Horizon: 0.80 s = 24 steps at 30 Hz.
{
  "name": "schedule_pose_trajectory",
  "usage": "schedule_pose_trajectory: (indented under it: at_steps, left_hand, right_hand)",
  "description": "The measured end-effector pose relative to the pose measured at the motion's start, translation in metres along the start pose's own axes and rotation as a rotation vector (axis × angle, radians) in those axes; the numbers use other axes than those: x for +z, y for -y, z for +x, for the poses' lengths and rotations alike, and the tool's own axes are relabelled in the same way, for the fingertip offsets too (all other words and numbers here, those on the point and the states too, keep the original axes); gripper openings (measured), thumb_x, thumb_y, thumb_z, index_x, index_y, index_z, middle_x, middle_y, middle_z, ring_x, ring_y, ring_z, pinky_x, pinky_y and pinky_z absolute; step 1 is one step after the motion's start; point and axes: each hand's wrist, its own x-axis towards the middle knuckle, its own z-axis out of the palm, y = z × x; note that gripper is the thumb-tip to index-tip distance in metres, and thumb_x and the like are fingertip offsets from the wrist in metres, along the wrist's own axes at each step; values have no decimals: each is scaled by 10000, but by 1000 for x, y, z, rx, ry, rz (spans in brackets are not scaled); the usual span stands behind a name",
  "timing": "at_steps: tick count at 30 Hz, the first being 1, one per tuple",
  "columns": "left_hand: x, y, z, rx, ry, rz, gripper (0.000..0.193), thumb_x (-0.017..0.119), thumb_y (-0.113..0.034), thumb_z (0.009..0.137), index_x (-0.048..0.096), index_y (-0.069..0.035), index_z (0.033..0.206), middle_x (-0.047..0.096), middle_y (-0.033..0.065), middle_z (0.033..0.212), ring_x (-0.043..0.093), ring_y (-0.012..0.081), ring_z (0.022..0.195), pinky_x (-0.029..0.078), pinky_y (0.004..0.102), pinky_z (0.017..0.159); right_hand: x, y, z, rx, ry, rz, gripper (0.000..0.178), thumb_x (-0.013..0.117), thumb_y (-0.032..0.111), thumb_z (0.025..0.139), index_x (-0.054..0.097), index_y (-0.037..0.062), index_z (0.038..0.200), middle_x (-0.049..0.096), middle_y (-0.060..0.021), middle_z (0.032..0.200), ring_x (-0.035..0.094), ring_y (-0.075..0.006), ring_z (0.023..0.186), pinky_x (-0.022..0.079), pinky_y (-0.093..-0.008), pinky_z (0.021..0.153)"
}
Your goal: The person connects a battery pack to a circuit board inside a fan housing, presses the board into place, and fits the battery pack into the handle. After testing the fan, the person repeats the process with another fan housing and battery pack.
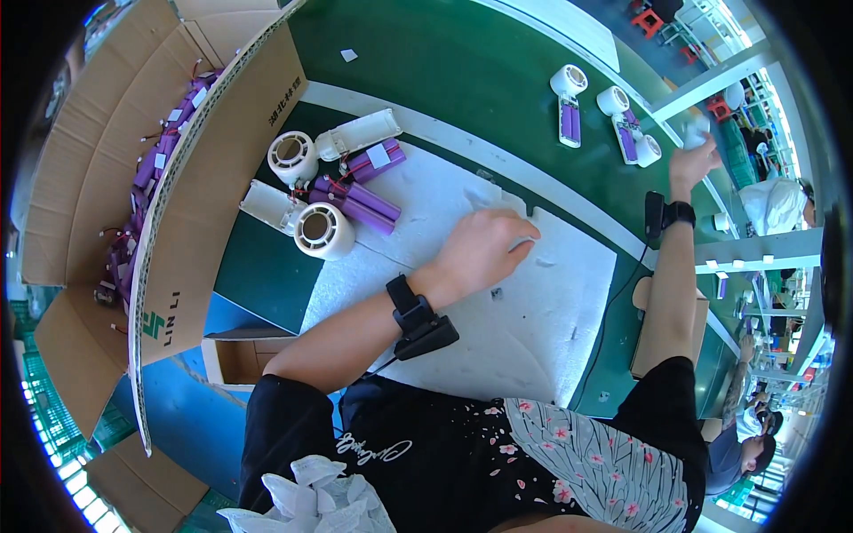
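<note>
My left hand [480,253] hovers over or rests on the white foam sheet [551,293], fingers curled together; whatever is between them, if anything, is too small to make out. My right hand [696,167] is stretched out to the far right, its fingers around a white part [696,135] that is blurred. Left of my left hand lie two white ring-shaped housings [323,231] with open handle shells [360,133]. Purple battery packs [364,206] with red wires lie beside them. On the green bench stand similar white units [569,102] with purple cells in their handles.
A tall cardboard box [222,169] filled with purple battery packs [160,169] stands at left. A smaller carton [235,360] sits below it. White paper pieces [311,502] lie at the lower edge. Cables run from both wrist bands. Other people [751,453] are at right.
</note>
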Motion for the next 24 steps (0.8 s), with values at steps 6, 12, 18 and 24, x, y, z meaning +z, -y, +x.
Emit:
schedule_pose_trajectory:
  at_steps: [6,12,18,24]
  left_hand:
    - [-11,7,0,48,-126,85,108,677,-62,790,700,-52,895,677,128,888,648,319,759,528,380,665]
    - [-39,4,6,120,-152,241,154,696,-77,767,709,-65,920,681,136,904,651,336,821,529,398,726]
    - [-114,-27,-20,-55,136,885,333,665,-10,729,710,-132,1035,657,112,981,596,322,968,443,459,855]
    - [-130,-14,-29,-159,362,1152,432,625,89,695,690,-119,1069,654,95,1075,562,331,1037,446,436,900]
  right_hand:
    - [-134,106,-25,-63,-172,709,555,758,154,787,509,-17,1252,595,-137,1102,603,-237,843,501,-378,792]
    - [-216,93,-58,150,191,961,368,613,259,922,580,-6,1176,627,-51,922,592,-135,741,465,-255,623]
    - [-199,94,-141,345,1168,1071,434,543,419,948,613,12,1082,596,-7,724,545,-76,558,410,-203,477]
    - [-177,100,-198,232,1147,742,512,564,489,930,648,5,1075,629,-48,782,587,-99,593,468,-222,527]
